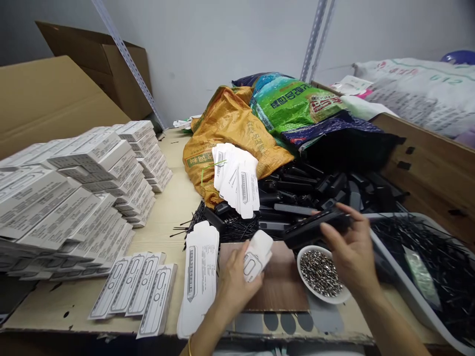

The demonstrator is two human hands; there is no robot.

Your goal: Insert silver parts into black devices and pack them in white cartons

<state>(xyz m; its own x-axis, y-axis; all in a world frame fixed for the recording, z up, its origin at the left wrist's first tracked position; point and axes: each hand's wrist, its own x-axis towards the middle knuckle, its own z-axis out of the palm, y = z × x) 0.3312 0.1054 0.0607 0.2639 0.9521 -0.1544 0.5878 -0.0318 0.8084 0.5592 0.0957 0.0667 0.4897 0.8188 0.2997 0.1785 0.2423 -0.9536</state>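
My left hand [237,277] grips a small white printed box [256,257], tilted above a brown board [284,282]. In my right hand [352,242] is a black oblong device [315,228], held between thumb and fingers over the near edge of the black pile. Just below that hand stands a white bowl [343,298] full of small metal screws. Left of my left hand lies a stack of flat printed cartons [202,267]. More flat cartons [237,180] are fanned out behind, resting against an orange sack.
Stacked white boxes [92,183] fill the left side, with several finished-looking boxes [158,299] in front. An orange sack [237,123] and a green sack [297,101] lie behind black devices [289,190]. A grey tray [389,262] of black rods stands right.
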